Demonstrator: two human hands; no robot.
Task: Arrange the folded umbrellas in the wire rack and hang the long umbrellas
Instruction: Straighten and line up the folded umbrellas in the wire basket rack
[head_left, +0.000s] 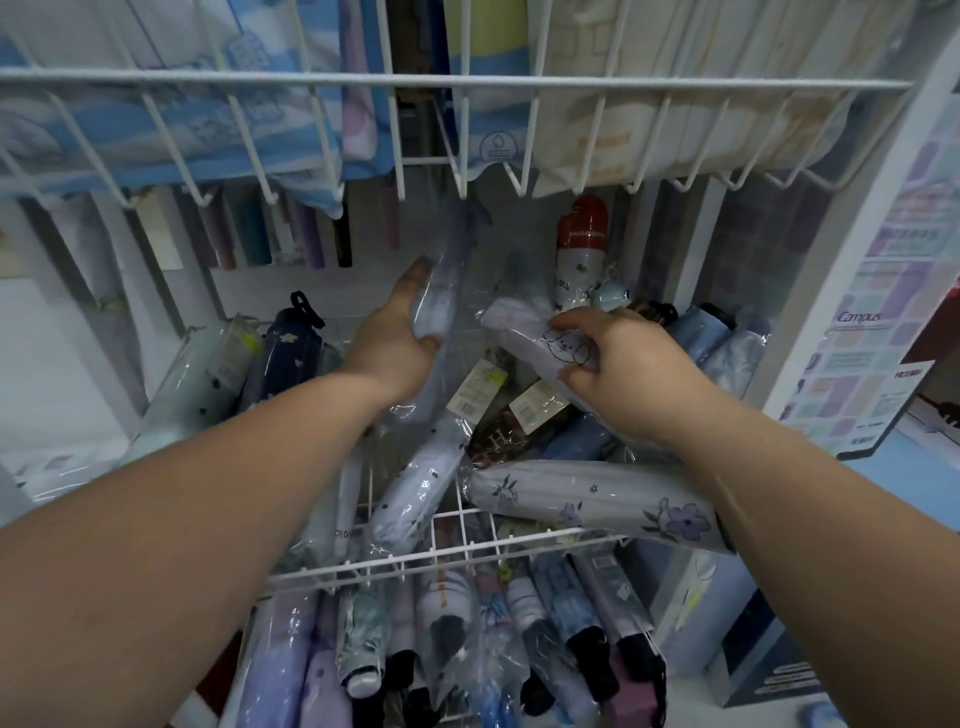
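My left hand (400, 338) grips a pale lilac folded umbrella in a clear sleeve (444, 280), which points up and away over the middle wire basket (467, 553). My right hand (618, 364) holds a light pink folded umbrella with a dog drawing (530, 338), lying across the pile. Beneath lie several wrapped folded umbrellas, among them a white one with dark dots (415, 493) and a grey one with purple flowers (597, 499) resting over the basket's front rim. A red-capped umbrella (579, 249) stands at the back.
An upper wire basket (467, 80) holding blue and cream packaged goods overhangs the pile. A lower basket (467, 649) is full of upright folded umbrellas. More umbrellas (280, 353) lean at the left and right. A notebook display (883, 312) stands to the right.
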